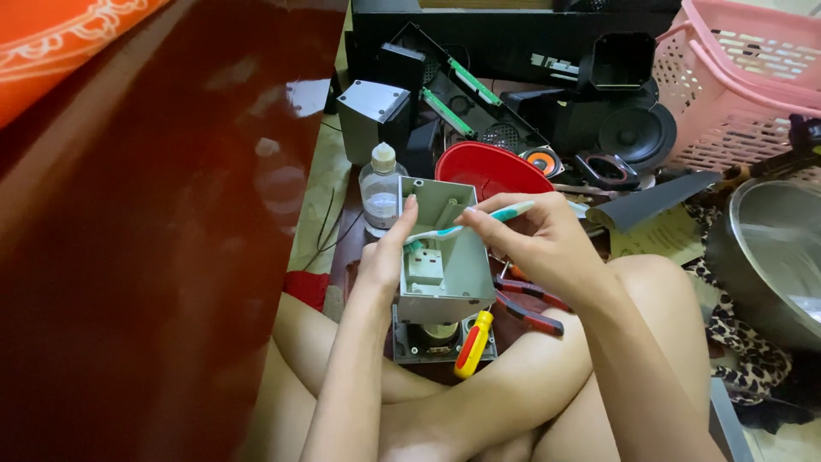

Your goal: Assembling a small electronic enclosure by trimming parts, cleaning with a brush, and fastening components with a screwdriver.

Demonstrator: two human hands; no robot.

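Grey casing (445,257) gripped by left hand (380,257); right hand (534,239) pinches toothbrush (466,224), bristles seemingly inside.

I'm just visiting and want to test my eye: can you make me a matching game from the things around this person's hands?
Things:
1. toothbrush
2. grey plastic box
3. screwdriver
4. clear bottle

Places or states:
A. standing upright beyond the left hand
B. pinched in the right hand, bristles inside the box
C. lying below the box, yellow and red
D. held by the left hand, open side up

Pairs: 1-B, 2-D, 3-C, 4-A
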